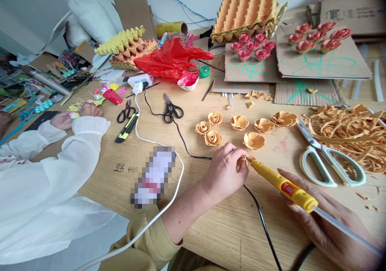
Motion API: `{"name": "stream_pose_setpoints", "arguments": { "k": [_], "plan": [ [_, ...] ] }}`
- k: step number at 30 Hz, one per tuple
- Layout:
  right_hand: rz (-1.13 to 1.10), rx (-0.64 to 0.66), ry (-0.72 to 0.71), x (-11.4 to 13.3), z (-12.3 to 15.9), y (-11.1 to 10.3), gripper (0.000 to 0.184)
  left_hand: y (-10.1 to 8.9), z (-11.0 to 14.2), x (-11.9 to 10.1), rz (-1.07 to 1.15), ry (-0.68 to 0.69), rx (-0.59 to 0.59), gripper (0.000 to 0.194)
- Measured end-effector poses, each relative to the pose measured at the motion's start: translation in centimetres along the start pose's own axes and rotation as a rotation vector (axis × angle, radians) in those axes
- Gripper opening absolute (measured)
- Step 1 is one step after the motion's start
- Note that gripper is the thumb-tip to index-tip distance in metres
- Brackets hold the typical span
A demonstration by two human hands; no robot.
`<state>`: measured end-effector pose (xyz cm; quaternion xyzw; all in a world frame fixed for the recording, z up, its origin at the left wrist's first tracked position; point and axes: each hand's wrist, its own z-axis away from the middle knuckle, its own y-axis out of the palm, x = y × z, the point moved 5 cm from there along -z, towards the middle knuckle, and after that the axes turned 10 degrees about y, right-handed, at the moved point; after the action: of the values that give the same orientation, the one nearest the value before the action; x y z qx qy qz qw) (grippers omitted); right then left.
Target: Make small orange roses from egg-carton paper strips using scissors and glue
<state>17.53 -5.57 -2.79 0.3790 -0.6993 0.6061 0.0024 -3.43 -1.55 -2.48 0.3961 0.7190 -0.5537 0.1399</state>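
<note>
Left hand (222,172): your fingertips pinch a small orange foam flower (241,161)
Right hand (324,231): your fingers grip the yellow glue gun (269,175), tip at that flower

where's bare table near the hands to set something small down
Bare wood lies between the left forearm and black cord; a smaller patch sits among the glue gun, orange flowers and pale-handled scissors. Crowded: far right, under orange scraps; back, with cardboard panels.
</note>
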Motion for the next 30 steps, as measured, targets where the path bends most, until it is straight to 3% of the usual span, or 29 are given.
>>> {"name": "stream_pose_setpoints", "arguments": {
  "k": [9, 30],
  "plan": [
    [-0.023, 0.014, 0.026, -0.6, 0.6, 0.2, 0.063, 0.1, 0.0, 0.1, 0.017, -0.003, 0.004, 0.019],
    [0.072, -0.014, -0.055, 0.8, -0.7, -0.7, 0.066, 0.3, 0.2, 0.3, 0.013, 0.001, 0.001, 0.020]
  ]
}}
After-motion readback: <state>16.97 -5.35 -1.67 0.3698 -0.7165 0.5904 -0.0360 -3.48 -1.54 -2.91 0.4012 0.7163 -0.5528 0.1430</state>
